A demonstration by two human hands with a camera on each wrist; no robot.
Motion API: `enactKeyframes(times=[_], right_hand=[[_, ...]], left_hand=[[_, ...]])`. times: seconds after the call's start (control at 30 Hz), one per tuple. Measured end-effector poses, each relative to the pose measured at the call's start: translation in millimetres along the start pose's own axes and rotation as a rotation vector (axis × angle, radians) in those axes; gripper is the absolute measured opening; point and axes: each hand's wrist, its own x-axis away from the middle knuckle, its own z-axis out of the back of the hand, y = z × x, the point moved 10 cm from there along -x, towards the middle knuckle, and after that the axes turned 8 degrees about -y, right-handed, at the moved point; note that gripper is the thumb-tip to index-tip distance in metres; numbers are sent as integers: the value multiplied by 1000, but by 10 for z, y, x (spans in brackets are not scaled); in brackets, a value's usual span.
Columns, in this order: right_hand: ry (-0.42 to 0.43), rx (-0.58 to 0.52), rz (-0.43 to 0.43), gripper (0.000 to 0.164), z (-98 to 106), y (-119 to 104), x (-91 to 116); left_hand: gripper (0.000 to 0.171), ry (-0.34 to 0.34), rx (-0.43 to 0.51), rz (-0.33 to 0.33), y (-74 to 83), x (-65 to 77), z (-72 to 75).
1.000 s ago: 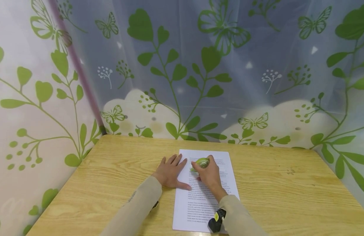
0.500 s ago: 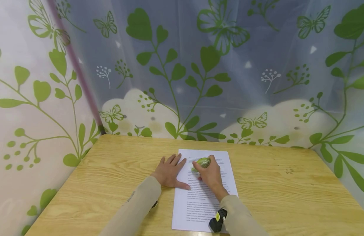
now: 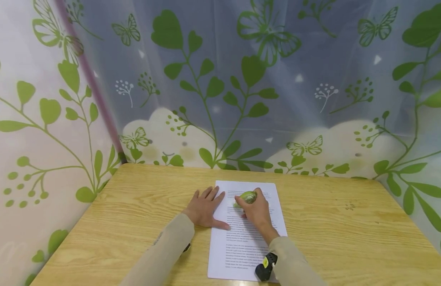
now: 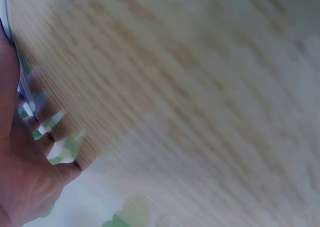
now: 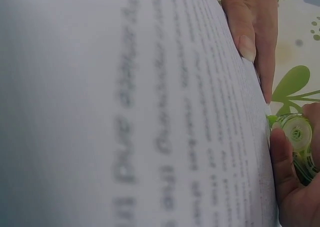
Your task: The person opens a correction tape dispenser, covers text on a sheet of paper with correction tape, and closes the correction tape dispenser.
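Part-hiding green dispenser [image 3: 247, 196]: right hand [image 3: 257, 213]

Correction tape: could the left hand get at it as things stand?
Probably not without a handover. The left hand is close, spread across the left edge of the printed sheet, with no other object between, but the right hand already grips the correction tape.

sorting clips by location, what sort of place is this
Probably a small curtained-off desk space, though the wider room is out of view. A wood-grain table has hangings printed with leaves and butterflies behind it and at its sides, and a printed sheet lies on it.
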Motion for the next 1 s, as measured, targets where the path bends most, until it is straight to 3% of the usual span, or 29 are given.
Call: enactKeyframes(times=[1.0], right_hand=[[-4,25,-14,45,135,73,-10]], left_hand=[[113,9,6,-7,-18,-40,-58]])
